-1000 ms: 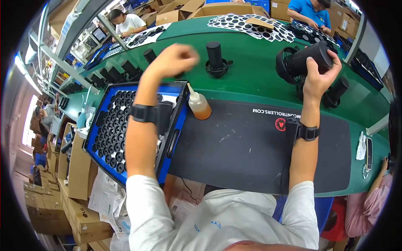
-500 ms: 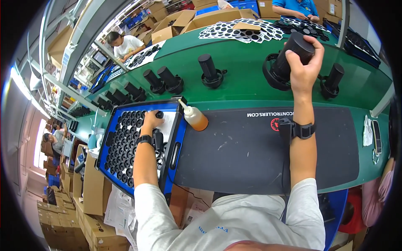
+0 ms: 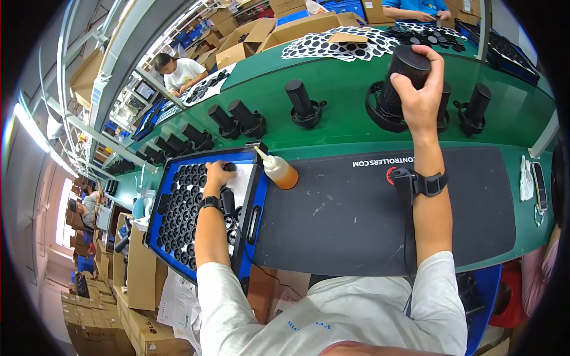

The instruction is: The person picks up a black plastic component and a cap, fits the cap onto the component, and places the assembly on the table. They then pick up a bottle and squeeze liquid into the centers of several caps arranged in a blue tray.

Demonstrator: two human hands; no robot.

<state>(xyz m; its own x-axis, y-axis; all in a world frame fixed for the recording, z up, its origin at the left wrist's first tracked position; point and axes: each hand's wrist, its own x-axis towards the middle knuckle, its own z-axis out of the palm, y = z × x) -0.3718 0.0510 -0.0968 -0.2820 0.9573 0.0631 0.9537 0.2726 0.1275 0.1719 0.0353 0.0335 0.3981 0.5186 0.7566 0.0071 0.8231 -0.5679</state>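
Note:
My right hand (image 3: 423,98) is wrapped round a black cylinder with a round, ringed base (image 3: 390,98), holding it tilted above the green bench behind the mat. My left hand (image 3: 218,174) reaches into the blue tray (image 3: 257,204) at its far right corner. Its fingers are closed on a small round black part (image 3: 229,168). Rows of similar black round parts (image 3: 181,207) fill the tray on a white sheet. Close to my left wrist lies a black elongated tool (image 3: 227,202) with a cable.
A squeeze bottle of orange liquid (image 3: 281,172) stands on the dark mat (image 3: 356,219) beside the tray. Several black cylinder units, one of them (image 3: 303,104) at centre, line the green bench. A phone (image 3: 539,185) lies far right. Two people work across the bench.
My right hand has moved a little left with the black cylinder, and another unit now shows behind it. My left hand stays at the round part. The whole view has shifted slightly.

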